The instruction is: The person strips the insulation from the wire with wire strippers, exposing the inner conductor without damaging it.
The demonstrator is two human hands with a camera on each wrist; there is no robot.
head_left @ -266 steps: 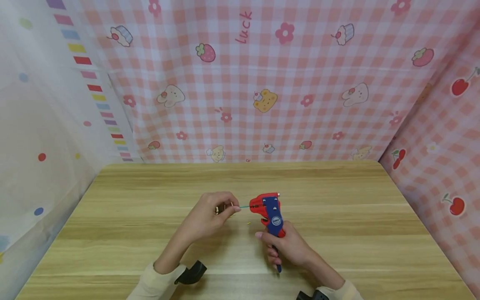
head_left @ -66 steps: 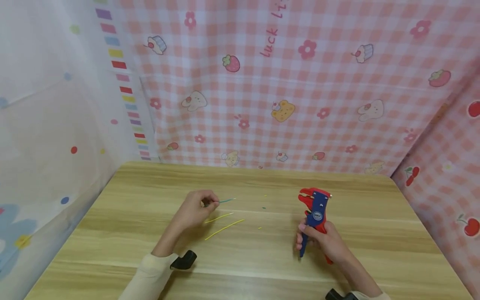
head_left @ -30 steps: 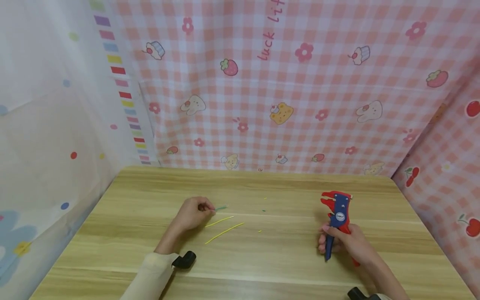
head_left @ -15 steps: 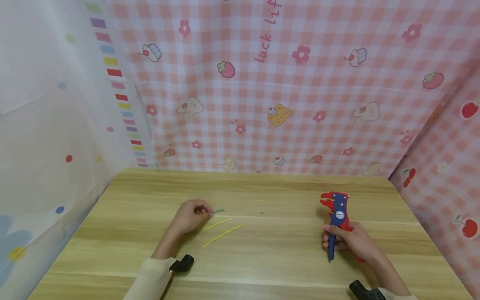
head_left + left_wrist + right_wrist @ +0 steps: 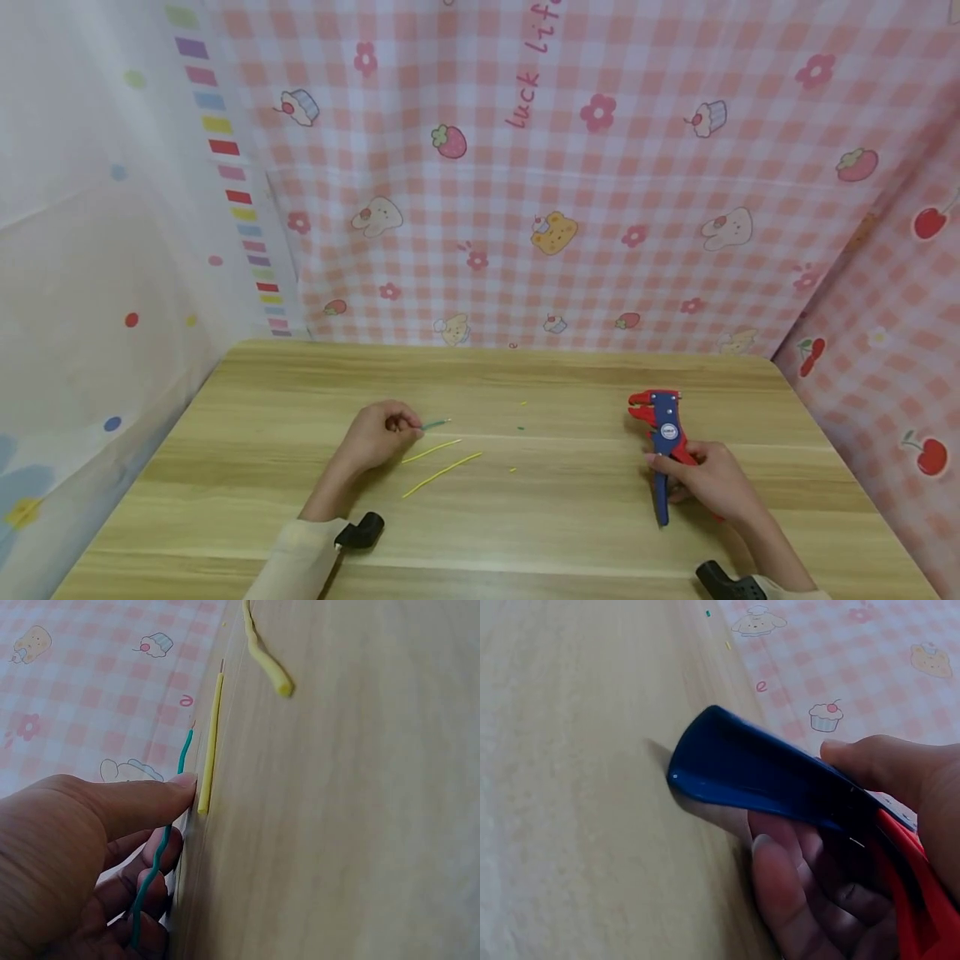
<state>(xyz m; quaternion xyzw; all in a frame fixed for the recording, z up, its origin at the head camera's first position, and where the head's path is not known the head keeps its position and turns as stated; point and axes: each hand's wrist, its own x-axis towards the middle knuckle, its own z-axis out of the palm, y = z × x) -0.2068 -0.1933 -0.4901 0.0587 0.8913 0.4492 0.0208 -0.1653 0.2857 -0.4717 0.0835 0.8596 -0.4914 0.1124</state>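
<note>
My left hand (image 5: 382, 435) pinches a short green wire (image 5: 435, 424) between thumb and fingers, low over the table. In the left wrist view the green wire (image 5: 156, 859) runs across the curled fingers, and bare copper shows at its far tip. Beside that hand lie two yellow wires, a shorter one (image 5: 431, 452) and a longer one (image 5: 442, 475); the shorter has a bare copper end. On the right, my right hand (image 5: 708, 477) holds a red and blue wire stripper (image 5: 666, 417), its jaws apart and pointing left. Its blue handle (image 5: 742, 761) shows up close in the right wrist view.
Small cut bits lie mid-table: a green bit (image 5: 521, 428), a yellow bit (image 5: 513, 470) and another yellow bit (image 5: 523, 403). The wooden table (image 5: 570, 533) ends at a pink checked cloth (image 5: 480, 208) behind. White cloth hangs at the left.
The green wire has come out of the stripper's jaws and moved left with my left hand, lower to the table. The stripper has moved right, then slightly back left. A green bit now lies mid-table.
</note>
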